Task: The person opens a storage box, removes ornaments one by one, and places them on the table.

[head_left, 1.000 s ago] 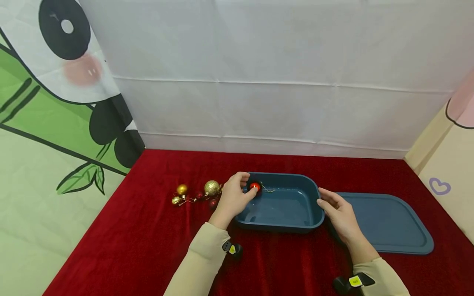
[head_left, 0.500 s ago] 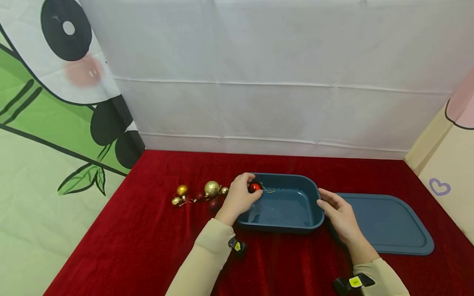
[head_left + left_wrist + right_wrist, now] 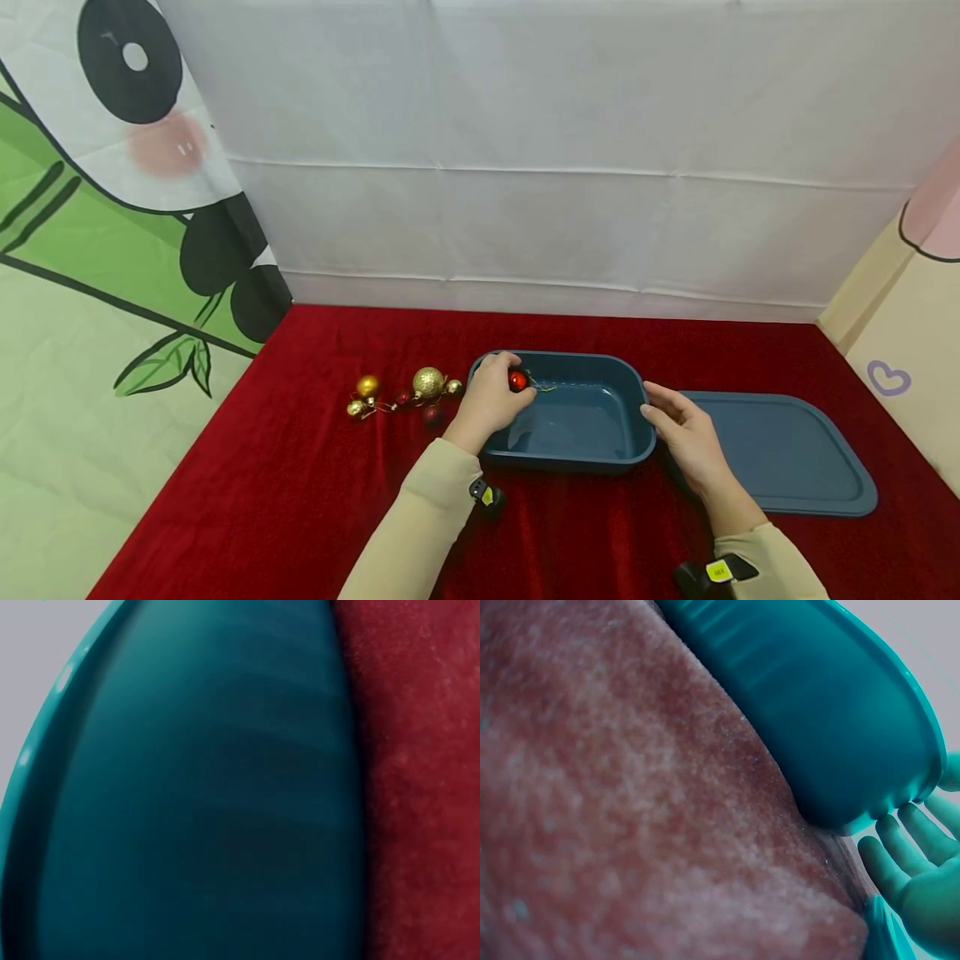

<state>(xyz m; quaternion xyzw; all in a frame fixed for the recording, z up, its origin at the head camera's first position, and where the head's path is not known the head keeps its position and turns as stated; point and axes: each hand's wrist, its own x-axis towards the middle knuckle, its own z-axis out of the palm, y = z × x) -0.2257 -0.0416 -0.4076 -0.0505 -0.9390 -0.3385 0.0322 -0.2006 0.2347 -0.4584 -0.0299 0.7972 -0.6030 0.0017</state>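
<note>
My left hand (image 3: 491,400) reaches over the left end of a blue plastic box (image 3: 577,457). Its thumb and fingers curl round a red Christmas ball (image 3: 517,381) inside, partly hidden by the hand; a thin gold string trails from the ball. My right hand (image 3: 686,429) pinches the box's right end, thumb at the rim and fingers along the outside. The right wrist view has its fingertips (image 3: 889,825) against the outer wall of the box (image 3: 840,712). Only the box's side (image 3: 210,780) and red cloth fill the left wrist view; the left hand is out of that view.
Left of the box lies a cluster of gold and dark red Christmas balls (image 3: 428,382) with strings. A flat blue lid (image 3: 783,454) lies at the right, just beyond the right hand. Red cloth (image 3: 300,500) covers the table, backed by a white sheet (image 3: 525,225).
My left hand has shifted right, farther over the box, and its fingers now surround the red Christmas ball, which has barely moved. My right hand and the box have kept their places.
</note>
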